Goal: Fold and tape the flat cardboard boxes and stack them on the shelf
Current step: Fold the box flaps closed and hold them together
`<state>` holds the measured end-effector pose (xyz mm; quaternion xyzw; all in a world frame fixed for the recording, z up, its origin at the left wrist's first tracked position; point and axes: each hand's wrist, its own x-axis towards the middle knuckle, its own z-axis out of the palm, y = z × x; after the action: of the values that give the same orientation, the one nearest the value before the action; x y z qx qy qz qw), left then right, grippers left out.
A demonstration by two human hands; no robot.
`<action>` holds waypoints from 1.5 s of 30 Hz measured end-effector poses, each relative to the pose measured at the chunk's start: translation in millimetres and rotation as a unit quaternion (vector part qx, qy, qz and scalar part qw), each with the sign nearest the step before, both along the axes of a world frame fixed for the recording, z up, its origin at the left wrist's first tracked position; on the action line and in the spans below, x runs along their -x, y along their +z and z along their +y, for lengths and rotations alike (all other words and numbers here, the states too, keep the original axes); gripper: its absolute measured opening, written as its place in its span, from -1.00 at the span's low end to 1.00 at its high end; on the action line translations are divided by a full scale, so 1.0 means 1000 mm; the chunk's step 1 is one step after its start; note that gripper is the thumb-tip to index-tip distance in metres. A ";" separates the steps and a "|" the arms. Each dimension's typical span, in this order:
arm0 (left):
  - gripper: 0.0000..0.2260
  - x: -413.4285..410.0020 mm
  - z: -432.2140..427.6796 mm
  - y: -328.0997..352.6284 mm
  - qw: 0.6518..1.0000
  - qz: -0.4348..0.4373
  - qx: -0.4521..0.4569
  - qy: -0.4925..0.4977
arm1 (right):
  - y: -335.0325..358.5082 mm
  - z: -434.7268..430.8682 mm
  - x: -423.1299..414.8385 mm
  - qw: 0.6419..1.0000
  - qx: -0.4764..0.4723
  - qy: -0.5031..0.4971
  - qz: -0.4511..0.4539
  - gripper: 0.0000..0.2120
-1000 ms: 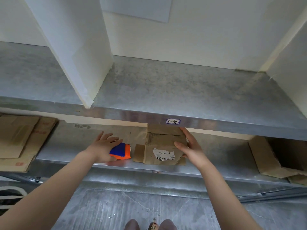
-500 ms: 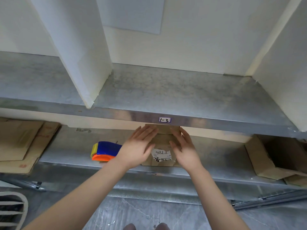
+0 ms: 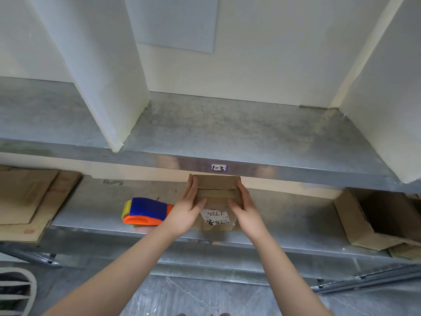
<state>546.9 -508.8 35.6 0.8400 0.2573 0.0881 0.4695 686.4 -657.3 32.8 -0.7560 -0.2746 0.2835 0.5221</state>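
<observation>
While its far end hides under the upper shelf (image 3: 250, 133), I count one small cardboard box (image 3: 215, 197) on the lower shelf (image 3: 91, 201), the left hand (image 3: 189, 208) and right hand (image 3: 245, 208) pressed flat against its sides, fingers straight. One tape dispenser (image 3: 145, 210) lies just left. Flat cardboard sheets (image 3: 29, 197) at far left are cut off; number unclear.

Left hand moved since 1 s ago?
Yes. The left hand went right, off the tape dispenser to the left side of the cardboard box under the 1-3 label.
</observation>
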 end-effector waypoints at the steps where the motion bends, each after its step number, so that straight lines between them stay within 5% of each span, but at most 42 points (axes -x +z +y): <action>1: -0.33 -0.001 -0.002 0.000 0.998 -0.008 0.053 0.014 | -0.002 -0.001 0.002 0.999 -0.020 0.000 0.037 -0.38; 5: -0.28 -0.001 0.000 0.001 0.963 -0.053 0.258 0.052 | -0.001 0.001 0.003 0.997 -0.033 0.004 0.067 -0.29; 12: -0.17 0.014 0.033 0.011 0.996 0.032 -0.033 -0.074 | 0.002 -0.016 -0.023 0.995 -0.024 0.045 0.084 -0.44; 16: -0.04 0.005 0.042 0.017 0.987 0.109 -0.044 -0.112 | 0.009 -0.007 -0.027 0.996 -0.007 0.080 0.050 -0.49; 21: -0.01 0.003 -0.012 -0.004 0.997 -0.003 -0.076 0.034 | -0.001 0.006 -0.008 0.988 0.036 0.019 -0.146 -0.60; 25: -0.06 0.011 -0.027 -0.008 0.993 -0.008 -0.110 0.052 | -0.004 0.000 -0.002 0.983 0.071 0.014 -0.169 -0.55; 29: -0.26 0.011 -0.035 -0.004 0.991 -0.028 -0.113 0.071 | 0.006 -0.013 0.011 0.994 0.045 0.009 -0.097 -0.45; 33: -0.49 0.006 -0.046 -0.008 0.988 -0.052 -0.136 0.046 | -0.001 -0.025 0.014 0.981 0.072 0.111 -0.144 -0.21; 45: -0.46 0.010 -0.013 0.005 0.935 0.045 -0.322 -0.142 | 0.003 -0.019 0.000 0.953 0.099 0.109 -0.266 -0.21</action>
<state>536.8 -522.0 40.4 0.9771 0.1141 0.0607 0.1689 686.1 -676.0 36.1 -0.8177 -0.4548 0.1529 0.3181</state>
